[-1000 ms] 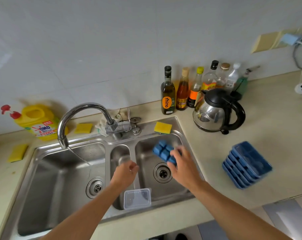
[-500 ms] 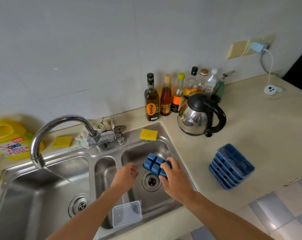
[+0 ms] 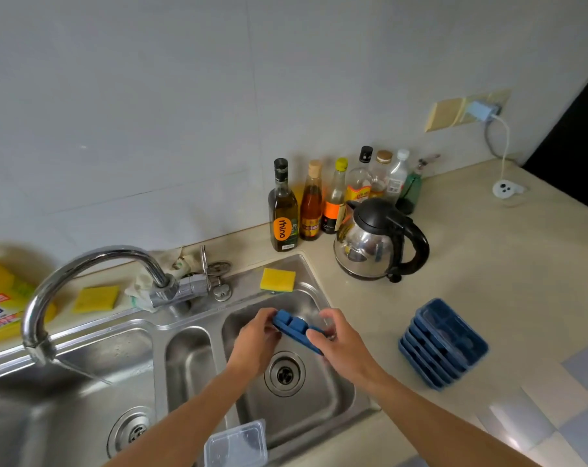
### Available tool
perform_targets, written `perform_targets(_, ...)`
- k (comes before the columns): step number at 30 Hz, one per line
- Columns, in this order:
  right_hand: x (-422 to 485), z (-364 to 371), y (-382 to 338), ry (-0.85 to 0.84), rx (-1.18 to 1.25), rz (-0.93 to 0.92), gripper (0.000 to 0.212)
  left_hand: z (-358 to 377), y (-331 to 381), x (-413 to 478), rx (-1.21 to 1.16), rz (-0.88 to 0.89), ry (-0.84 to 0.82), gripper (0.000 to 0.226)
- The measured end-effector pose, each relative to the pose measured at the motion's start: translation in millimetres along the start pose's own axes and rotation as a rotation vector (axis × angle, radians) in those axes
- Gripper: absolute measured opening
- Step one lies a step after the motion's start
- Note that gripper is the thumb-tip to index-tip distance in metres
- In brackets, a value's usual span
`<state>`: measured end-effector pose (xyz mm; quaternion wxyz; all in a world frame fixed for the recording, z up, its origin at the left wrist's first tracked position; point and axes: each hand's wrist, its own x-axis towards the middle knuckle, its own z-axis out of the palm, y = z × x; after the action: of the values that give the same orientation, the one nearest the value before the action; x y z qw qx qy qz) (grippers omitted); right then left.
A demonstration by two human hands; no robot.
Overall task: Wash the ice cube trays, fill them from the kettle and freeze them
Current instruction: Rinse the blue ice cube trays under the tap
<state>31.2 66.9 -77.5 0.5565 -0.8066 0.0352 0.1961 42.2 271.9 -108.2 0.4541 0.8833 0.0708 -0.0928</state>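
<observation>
A clear plastic box (image 3: 236, 444) sits on the near rim of the sink, straddling the edge between the small middle basin and the right basin (image 3: 322, 416). Both forearms reach in over that rim. Beneath the hands the steel floor of the right basin shows all round the drain (image 3: 284, 374), with its walls close on every side.

Above the drain, inside the outline of the right basin, both hands hold a blue ice cube tray (image 3: 297, 329) in the air. The left hand (image 3: 253, 342) grips its far-left end, with the fingers curled round the edge. The right hand (image 3: 341, 343) pinches its near-right end, thumb on the upper face. The tray's long axis runs from far-left to near-right, and it slopes down toward the right hand. Raised blocks, the backs of its cells, face up.

To the right, across a strip of bare worktop (image 3: 488, 264), a stack of blue trays (image 3: 444, 343) lies near the counter's front edge, hollows up.

A yellow sponge (image 3: 277, 280) rests on the sink's far rim, just behind the held tray. The tap (image 3: 83, 274) arches over the left basin, well apart from the hands. A steel kettle (image 3: 375, 244) stands past the sink's far-right corner, with a row of bottles (image 3: 311, 203) behind it against the wall.
</observation>
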Motion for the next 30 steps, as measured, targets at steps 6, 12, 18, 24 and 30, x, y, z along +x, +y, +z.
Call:
perform_targets(6, -0.4, -44.3, -9.7, -0.095, 0.125, 0.117, 0.041, 14.8, 38.7, 14.7, -0.093, 0.065, 0.005, 0.021)
perform_targets(12, -23.5, -120.3, -6.9, 0.015, -0.396, -0.104, 0.057, 62.2, 63.4, 20.5, 0.036, 0.062, -0.051, 0.027)
perform_targets(18, -43.8, -194.9, -2.5, 0.194, -0.550, -0.321, 0.046, 132.0, 81.4, 26.4, 0.347, 0.054, -0.200, 0.035)
perform_targets(24, -55.0, -225.7, 21.0, 0.121, -0.843, -0.203, 0.072, 183.6, 88.8, 20.8, 0.646, 0.081, -0.241, 0.035)
perform_targets(30, -61.6, -216.9, 39.0, 0.019, -0.944, -0.112, 0.081, 193.1, 95.3, 18.1, 0.558, -0.053, -0.202, 0.040)
